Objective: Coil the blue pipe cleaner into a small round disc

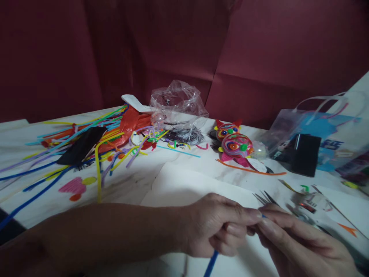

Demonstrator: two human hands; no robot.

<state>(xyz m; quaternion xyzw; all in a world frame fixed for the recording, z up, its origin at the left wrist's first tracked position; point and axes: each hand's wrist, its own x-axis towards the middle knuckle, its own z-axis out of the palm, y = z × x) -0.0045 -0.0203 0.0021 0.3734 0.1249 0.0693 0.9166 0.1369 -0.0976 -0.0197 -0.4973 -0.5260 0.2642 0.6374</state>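
A blue pipe cleaner (211, 263) runs down out of my left hand (219, 223), whose fingers are closed around it. Its other end shows as a small blue tip between my two hands' fingertips. My right hand (300, 242) pinches at that tip with thumb and forefinger, and the fingertips of both hands meet there. Under them lies a white sheet of paper (184, 188). Just beyond my right hand are the open blades of a pair of scissors (265, 197), the rest partly hidden.
Colourful pipe cleaners (60, 138) spread across the left, with a black flat object (83, 146) on them. At the back stand a clear plastic bag (178, 100) and two decorated animal-face crafts (235, 144). A black phone-like object (306, 154) leans by a translucent bag (284, 123) on the right.
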